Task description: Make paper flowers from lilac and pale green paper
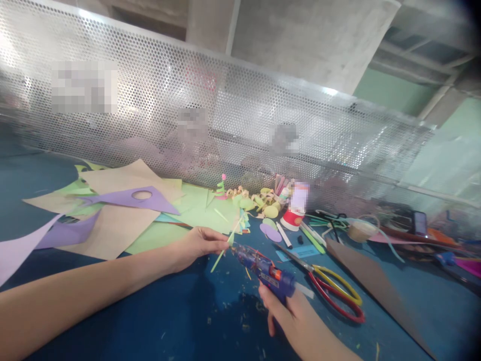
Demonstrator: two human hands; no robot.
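My left hand [201,243] pinches a thin light-green paper strip [222,250] that slants down over the blue table [150,321]. My right hand [291,313] is wrapped round the handle of a blue glue gun [263,268] with an orange trigger. The gun's nozzle points left and meets the strip right beside my left fingertips. Both hands are closed on what they hold.
Scissors [330,286] with red and yellow handles lie right of the gun. Tan, purple and green paper sheets [124,210] cover the left. Small paper shapes, a red-based cup [295,210], pens, a tape roll [361,230] and a brown triangle [376,281] sit along a perforated metal screen [225,115].
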